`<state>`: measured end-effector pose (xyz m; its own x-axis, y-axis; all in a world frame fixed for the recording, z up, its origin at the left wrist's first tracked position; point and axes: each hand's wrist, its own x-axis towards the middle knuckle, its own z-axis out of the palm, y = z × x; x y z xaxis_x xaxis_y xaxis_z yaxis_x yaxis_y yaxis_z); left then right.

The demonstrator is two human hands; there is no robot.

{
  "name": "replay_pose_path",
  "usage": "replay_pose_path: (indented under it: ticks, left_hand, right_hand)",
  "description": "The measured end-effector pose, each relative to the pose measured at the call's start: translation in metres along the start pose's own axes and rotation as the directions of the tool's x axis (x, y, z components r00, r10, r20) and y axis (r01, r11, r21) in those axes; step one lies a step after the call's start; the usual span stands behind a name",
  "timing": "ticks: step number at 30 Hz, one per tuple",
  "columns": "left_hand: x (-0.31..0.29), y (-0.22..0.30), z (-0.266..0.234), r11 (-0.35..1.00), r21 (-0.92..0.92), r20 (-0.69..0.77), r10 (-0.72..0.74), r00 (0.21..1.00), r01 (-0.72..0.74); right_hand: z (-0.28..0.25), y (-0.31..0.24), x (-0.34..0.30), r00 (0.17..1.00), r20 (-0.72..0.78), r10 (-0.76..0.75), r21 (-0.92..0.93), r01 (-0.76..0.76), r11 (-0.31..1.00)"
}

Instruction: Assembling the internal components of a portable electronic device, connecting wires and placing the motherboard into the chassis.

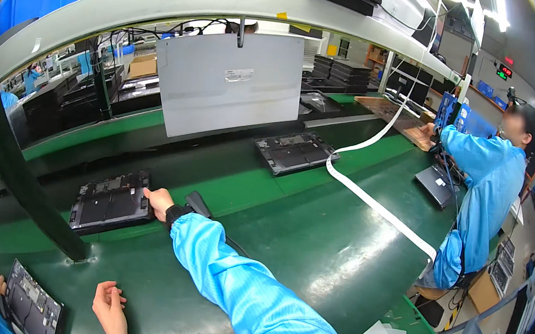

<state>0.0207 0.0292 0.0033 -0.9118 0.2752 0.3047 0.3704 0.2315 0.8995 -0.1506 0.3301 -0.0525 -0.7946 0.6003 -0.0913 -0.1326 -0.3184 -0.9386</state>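
A coverless laptop point(105, 208) was pinched at its edge by the right hand point(160, 203), presumably sparing the internals point(118, 183), while nearside of this grip the left hand point(110, 307) was held empty, unclosed.

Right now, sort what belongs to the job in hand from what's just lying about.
Likely in the job:
laptop base
right hand, touching its right edge
left hand, empty

Seemingly not part of it:
grey hanging panel
white strip
green crate

Black laptop base point(110, 204), internals exposed, lying flat, slightly angled, beside dark slanting post point(30, 176).
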Motion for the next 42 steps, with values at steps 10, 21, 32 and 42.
replay_pose_path:
  ticks: [10, 21, 32, 42]
  left_hand:
    - [0.002, -0.031, -0.026, 1.0, -0.002, -0.052, -0.026, 0.998, 0.026]
    - [-0.002, -0.015, -0.032, 0.994, 0.056, 0.007, -0.092, 0.996, 0.092]
    - [-0.002, -0.012, -0.034, 0.991, 0.084, 0.013, -0.106, 0.994, 0.104]
    - [0.0, -0.011, -0.03, 0.994, 0.044, 0.015, -0.104, 0.994, 0.104]
  right_hand:
    - [-0.129, -0.125, -0.028, 0.856, -0.016, -0.516, -0.985, 0.076, 0.157]
    - [-0.382, -0.166, -0.026, 0.394, -0.44, -0.807, -0.865, -0.426, 0.263]
    - [-0.358, -0.197, -0.052, 0.578, -0.715, -0.393, -0.672, -0.415, 0.614]
    - [-0.376, -0.199, -0.016, 0.907, -0.42, 0.021, -0.875, -0.412, 0.253]
